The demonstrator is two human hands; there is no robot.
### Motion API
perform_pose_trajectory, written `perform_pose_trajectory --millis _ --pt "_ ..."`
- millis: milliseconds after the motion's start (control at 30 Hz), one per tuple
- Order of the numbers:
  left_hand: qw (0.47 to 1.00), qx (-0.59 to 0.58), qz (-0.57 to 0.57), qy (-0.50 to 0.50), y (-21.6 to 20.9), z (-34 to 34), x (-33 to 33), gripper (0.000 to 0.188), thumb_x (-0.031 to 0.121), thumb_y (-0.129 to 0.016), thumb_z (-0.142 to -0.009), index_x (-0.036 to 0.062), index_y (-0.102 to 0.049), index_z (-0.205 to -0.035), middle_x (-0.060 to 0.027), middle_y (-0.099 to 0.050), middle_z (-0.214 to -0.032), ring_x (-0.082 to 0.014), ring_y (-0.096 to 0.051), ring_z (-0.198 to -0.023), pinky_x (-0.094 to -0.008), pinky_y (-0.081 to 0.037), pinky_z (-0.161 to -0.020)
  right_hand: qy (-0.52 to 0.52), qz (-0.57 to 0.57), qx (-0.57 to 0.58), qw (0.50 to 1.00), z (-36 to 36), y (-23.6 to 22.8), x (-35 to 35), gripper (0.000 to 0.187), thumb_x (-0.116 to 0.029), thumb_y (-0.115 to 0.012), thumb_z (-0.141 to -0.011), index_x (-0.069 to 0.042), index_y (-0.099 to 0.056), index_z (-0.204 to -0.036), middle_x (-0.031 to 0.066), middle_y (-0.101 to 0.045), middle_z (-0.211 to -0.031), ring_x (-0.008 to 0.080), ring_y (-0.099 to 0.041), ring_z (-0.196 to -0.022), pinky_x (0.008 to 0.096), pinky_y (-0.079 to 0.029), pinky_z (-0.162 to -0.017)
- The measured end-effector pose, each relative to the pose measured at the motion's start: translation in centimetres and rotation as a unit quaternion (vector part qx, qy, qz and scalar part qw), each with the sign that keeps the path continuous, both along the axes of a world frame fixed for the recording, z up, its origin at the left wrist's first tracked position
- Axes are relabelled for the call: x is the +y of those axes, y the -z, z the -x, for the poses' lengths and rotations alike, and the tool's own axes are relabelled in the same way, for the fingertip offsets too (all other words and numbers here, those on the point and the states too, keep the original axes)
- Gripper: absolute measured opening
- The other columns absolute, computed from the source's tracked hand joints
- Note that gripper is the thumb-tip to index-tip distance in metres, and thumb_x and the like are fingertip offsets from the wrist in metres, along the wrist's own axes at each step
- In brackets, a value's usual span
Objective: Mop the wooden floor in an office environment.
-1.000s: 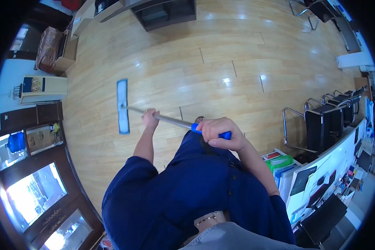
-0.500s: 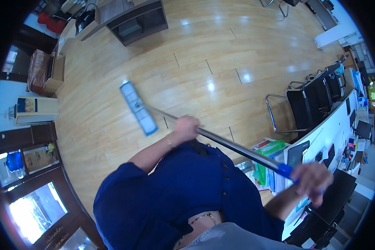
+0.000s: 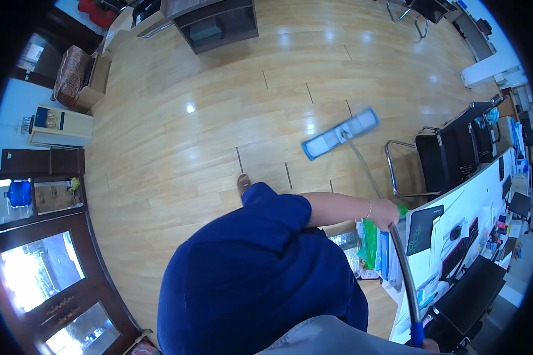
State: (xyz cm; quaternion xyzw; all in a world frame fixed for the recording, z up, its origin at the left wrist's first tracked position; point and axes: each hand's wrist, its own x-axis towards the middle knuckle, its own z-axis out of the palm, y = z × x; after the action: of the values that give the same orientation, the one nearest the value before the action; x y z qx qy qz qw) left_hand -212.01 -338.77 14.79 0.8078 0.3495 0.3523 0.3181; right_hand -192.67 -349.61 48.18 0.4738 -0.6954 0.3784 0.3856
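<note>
A flat mop (image 3: 341,134) with a blue-edged, pale head lies on the wooden floor, ahead and right of my body. From it a metal pole slants back toward me. My left hand (image 3: 385,214) is closed around the pole's middle, the arm stretched to the right. At the lower right edge, my right hand (image 3: 430,345) shows only in part, against the blue grip (image 3: 417,334) at the pole's end; most of its fingers are out of sight.
Right of me stands a white desk (image 3: 456,204) with a keyboard (image 3: 461,248) and papers. Black chairs (image 3: 444,155) with metal legs stand by it. A dark desk (image 3: 216,28) is at the far side. Cabinets and a glazed door (image 3: 44,278) line the left.
The mop head has swept from left to right across the floor and turned. Both hands moved right, the right one dropping toward the lower edge. My body has turned, and a foot now shows.
</note>
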Motion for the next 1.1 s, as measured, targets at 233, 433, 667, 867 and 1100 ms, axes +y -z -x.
perform_pose_trajectory --millis 233,433,667,867,1100 --pt "0.996 0.017 0.030 -0.078 7.5 5.0 -2.9 0.019 0.028 -0.070 -0.054 0.0114 -0.062 -0.058 -0.0119 -0.060 -0.061 -0.0328 -0.061 -0.065 -0.0452 -0.046 -0.056 0.411 0.148 -0.390 0.811 9.1 3.7 -5.0 0.025 -0.015 -0.067 -0.070 0.004 -0.050 -0.068 0.0147 -0.053 -0.058 0.0297 -0.058 -0.057 0.0506 -0.053 -0.064" --pt "0.976 -0.041 0.028 -0.214 5.4 16.3 -7.7 0.016 0.021 -0.067 -0.052 0.0106 -0.055 -0.051 -0.0107 -0.055 -0.055 -0.0333 -0.057 -0.059 -0.0441 -0.042 -0.053 0.215 0.129 -0.384 0.889 17.0 2.9 -2.5 0.022 -0.014 -0.064 -0.071 0.004 -0.054 -0.065 0.0155 -0.057 -0.059 0.0303 -0.060 -0.056 0.0493 -0.055 -0.063" --pt "0.905 0.002 0.040 -0.425 6.8 33.2 -15.7 0.009 0.017 -0.064 -0.057 0.0126 -0.056 -0.058 -0.0077 -0.058 -0.065 -0.0290 -0.058 -0.070 -0.0393 -0.043 -0.071 0.052 0.031 -0.368 0.928 32.1 5.0 -2.8 0.023 -0.023 -0.069 -0.082 -0.009 -0.054 -0.073 0.0060 -0.062 -0.066 0.0151 -0.064 -0.070 0.0312 -0.055 -0.071" --pt "0.828 0.039 0.078 -0.554 6.5 45.1 -29.1 0.010 0.017 -0.063 -0.060 0.0127 -0.055 -0.056 -0.0080 -0.058 -0.064 -0.0279 -0.058 -0.070 -0.0397 -0.041 -0.072 -0.101 0.034 -0.401 0.910 44.4 5.8 -6.7 0.020 -0.017 -0.073 -0.077 -0.006 -0.057 -0.073 0.0085 -0.061 -0.068 0.0202 -0.064 -0.069 0.0378 -0.056 -0.072" --pt "0.697 0.065 0.034 -0.714 9.0 51.0 -50.9 0.019 0.009 -0.062 -0.062 0.0066 -0.047 -0.051 -0.0129 -0.048 -0.054 -0.0334 -0.052 -0.056 -0.0401 -0.041 -0.052 -0.216 0.166 -0.388 0.880 54.9 13.0 -16.1 0.023 -0.011 -0.069 -0.074 -0.008 -0.052 -0.059 0.0092 -0.057 -0.070 0.0245 -0.060 -0.068 0.0404 -0.055 -0.062"
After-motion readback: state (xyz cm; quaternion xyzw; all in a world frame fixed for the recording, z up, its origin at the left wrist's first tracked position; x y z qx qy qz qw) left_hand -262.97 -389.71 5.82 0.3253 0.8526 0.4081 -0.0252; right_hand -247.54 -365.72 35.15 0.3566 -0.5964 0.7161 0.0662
